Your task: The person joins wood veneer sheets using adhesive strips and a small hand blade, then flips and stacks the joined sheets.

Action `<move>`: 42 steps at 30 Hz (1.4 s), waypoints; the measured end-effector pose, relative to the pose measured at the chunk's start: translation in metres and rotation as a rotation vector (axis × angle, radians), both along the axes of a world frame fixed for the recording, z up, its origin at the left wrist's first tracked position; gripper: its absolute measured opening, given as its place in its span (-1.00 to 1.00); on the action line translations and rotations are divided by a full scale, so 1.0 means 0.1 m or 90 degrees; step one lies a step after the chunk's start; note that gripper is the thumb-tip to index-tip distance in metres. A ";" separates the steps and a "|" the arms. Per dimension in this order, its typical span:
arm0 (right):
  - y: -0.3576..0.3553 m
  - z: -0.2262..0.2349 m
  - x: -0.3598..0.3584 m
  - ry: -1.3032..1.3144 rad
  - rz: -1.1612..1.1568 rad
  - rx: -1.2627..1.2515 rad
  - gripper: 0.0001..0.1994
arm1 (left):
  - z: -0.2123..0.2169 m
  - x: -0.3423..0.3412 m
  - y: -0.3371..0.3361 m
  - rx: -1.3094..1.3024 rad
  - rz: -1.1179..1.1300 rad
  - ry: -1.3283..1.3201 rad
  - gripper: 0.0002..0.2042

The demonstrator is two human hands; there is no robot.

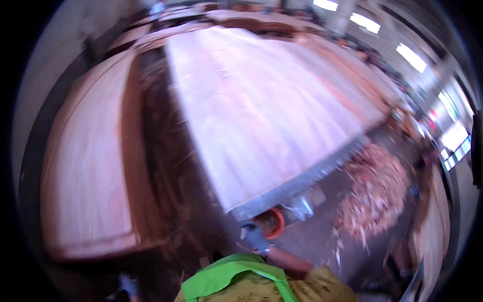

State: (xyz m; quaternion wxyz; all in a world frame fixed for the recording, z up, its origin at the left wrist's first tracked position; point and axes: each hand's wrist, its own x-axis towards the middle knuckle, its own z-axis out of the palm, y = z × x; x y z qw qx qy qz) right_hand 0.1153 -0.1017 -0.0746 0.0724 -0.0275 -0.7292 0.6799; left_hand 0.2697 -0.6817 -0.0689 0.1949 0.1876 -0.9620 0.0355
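Note:
My right hand, in a grey-blue glove, is by the near corner of a table topped with a large pale wood veneer sheet. A small dark patch shows at its fingertips; blur hides whether it is a held thing. Right beside this hand, below the table edge, is an orange-red bucket. At the lower left my left hand, also gloved, hangs low over the dark floor, away from the sheets. Its fingers are smeared, and a dark shape beside it cannot be made out.
A tall stack of veneer sheets stands on the left across a dark, scrap-strewn gap. To the right lies a heap of wood scraps. A clear plastic item is beside the bucket. More veneer stacks fill the back.

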 end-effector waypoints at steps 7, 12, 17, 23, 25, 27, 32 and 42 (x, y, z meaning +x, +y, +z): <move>-1.04 1.72 -0.41 0.133 0.295 0.205 -0.48 | 1.46 -2.25 2.78 0.423 -0.691 -0.059 -0.85; -1.23 1.87 -0.59 0.198 0.076 0.233 -0.57 | 1.99 -2.68 2.93 0.802 -0.680 -0.180 -0.95; -1.29 2.13 -1.08 -0.027 0.083 -0.049 -0.78 | 2.00 -3.26 2.88 1.104 -0.651 -0.292 -0.58; -1.15 1.66 -2.17 -0.137 0.020 -0.347 -0.85 | 2.01 -3.96 3.04 1.155 -0.817 -0.499 -0.42; -1.13 1.77 -2.45 -0.152 0.019 -0.521 -0.83 | 2.15 -4.18 2.97 1.085 -0.645 -0.759 -0.62; -0.89 1.65 -2.71 -0.156 0.027 -0.541 -0.75 | 1.80 -4.58 2.72 0.906 -0.692 -0.714 -0.76; -0.22 1.25 -2.79 -0.224 -0.320 -0.593 -0.85 | 1.40 -5.93 2.14 0.216 -1.065 -0.363 -0.96; 0.42 0.15 0.03 -0.045 -1.021 -0.426 -0.68 | 0.41 -8.50 1.18 -0.291 -1.097 -0.300 -0.84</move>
